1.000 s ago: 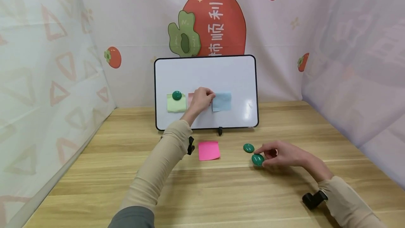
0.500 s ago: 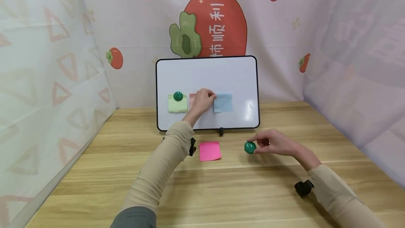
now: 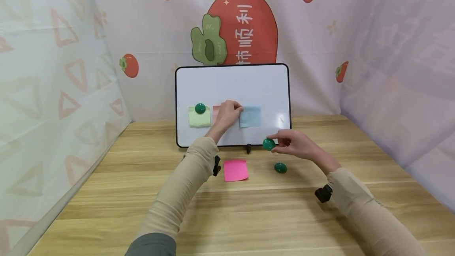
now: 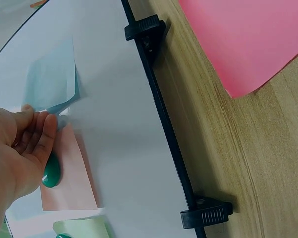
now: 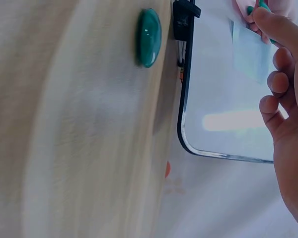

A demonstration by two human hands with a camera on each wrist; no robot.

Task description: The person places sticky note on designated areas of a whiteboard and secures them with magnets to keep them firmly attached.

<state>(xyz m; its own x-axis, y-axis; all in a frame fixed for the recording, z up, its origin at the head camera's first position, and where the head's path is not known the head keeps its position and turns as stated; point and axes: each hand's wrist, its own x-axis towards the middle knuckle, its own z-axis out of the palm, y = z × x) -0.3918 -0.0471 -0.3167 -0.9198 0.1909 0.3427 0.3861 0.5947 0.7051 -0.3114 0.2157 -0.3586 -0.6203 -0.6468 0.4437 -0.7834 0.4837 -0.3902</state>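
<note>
My left hand [image 3: 228, 114] is at the whiteboard [image 3: 227, 82], pinching the upper left corner of the blue sticky note [image 3: 251, 117]. Behind that hand, a salmon sticky note [image 4: 72, 183] is on the board with a green magnet [image 4: 51, 171] on it, partly hidden by the fingers. Held between thumb and fingers of my right hand [image 3: 296, 144] is another round green magnet [image 3: 268, 144], raised above the table in front of the board's lower right. One more green magnet [image 3: 280, 168] lies on the wooden table below it.
A light green sticky note [image 3: 199, 118] under a green magnet [image 3: 200, 108] is at the board's left. On the table lies a bright pink sticky note [image 3: 236, 170]. Black clip feet [image 4: 207, 213] support the board's lower edge. Printed cloth [image 3: 313, 50] encloses the table's back and sides.
My right hand has picked up one green magnet from the table and carried it up and left toward the board. The left hand stays at the blue sticky note.
</note>
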